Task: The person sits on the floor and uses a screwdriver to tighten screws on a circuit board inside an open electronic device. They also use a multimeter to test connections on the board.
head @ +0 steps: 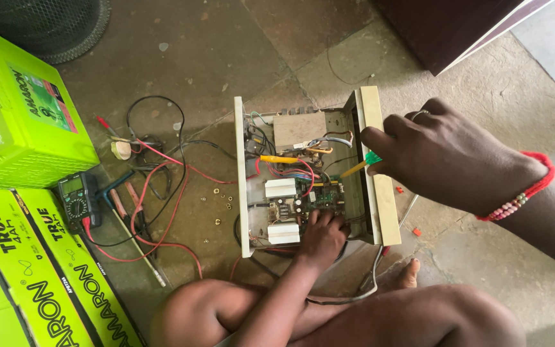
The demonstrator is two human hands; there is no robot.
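Note:
An opened cream metal electronics case (383,193) lies on the floor with its circuit board (309,196), a grey transformer block (299,128) and coloured wires exposed. My right hand (444,160) grips a screwdriver with a green and yellow handle (364,164), its tip pointing down into the case near the right wall. My left hand (321,236) reaches in from below and rests on the lower part of the circuit board, fingers bent; whether it holds anything is hidden.
A black multimeter (79,200) with red and black leads (162,193) lies left of the case. Bright green batteries and boxes (14,115) stand at the far left. Small nuts (223,205) lie scattered on the floor. My bare knees and foot (409,273) are below.

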